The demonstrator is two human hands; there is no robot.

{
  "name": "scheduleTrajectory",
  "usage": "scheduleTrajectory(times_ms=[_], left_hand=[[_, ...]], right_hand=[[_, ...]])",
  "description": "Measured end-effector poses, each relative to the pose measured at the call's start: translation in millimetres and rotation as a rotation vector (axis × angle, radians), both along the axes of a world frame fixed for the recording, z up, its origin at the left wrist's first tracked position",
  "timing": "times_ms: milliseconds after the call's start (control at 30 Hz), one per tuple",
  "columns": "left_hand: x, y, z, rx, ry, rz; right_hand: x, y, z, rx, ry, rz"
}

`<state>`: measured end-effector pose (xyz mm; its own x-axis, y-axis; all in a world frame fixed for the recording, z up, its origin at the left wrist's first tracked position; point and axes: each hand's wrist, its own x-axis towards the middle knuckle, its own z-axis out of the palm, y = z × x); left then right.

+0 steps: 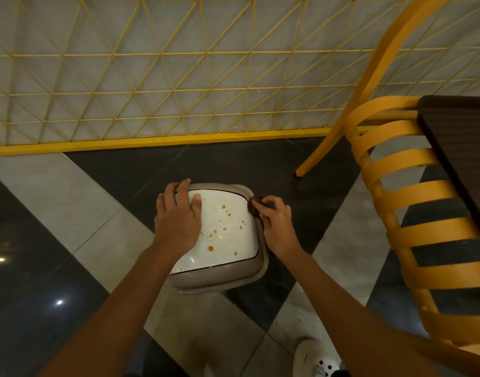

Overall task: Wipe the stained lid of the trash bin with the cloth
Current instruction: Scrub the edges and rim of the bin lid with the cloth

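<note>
One closed bin [219, 281], stained lid [233, 240], cloth [254, 204]

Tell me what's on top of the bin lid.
Orange-brown stains dot the lid. The left hand covers its left part; the right hand holds the cloth at its right edge.
</note>
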<state>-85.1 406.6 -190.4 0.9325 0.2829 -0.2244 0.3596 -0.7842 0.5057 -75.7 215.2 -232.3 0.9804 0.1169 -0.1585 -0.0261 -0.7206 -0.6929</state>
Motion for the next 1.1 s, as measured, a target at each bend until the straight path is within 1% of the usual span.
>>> scheduleTrajectory(times_ms=[267,433,533,700,767,900,1000,1067,1100], left_hand=[[2,0,2,-0.021,0.009,0.037],[-1,-2,0,0.013,-0.01,0.002],[-2,-2,1,0.023,-0.003,-0.005],[-2,-2,2,0.027,0.006,-0.015],[-1,-2,2,0.031,0.009,-0.013],[-2,-3,2,0.035,0.002,-0.012],[-2,-2,2,0.039,-0.001,-0.017],[-2,-2,2,0.04,0.001,-0.018],[-2,-2,2,0.039,0.003,-0.017]], right_hand=[[34,15,3,-0.06,-0.007,-0.003],[-17,-4,-4,-0.028,-0.073,0.009],[-45,-6,-7,0.036,-0.051,-0.035],[-13,-6,3,-0.058,-0.012,0.024],[-9,-5,5,-0.051,0.013,0.029],[-49,-11,3,0.004,-0.011,0.013],[-83,-13,2,0.019,0.019,-0.017],[-90,-13,2,0.021,0.009,-0.033],[-86,-13,2,0.003,-0.004,-0.008]])
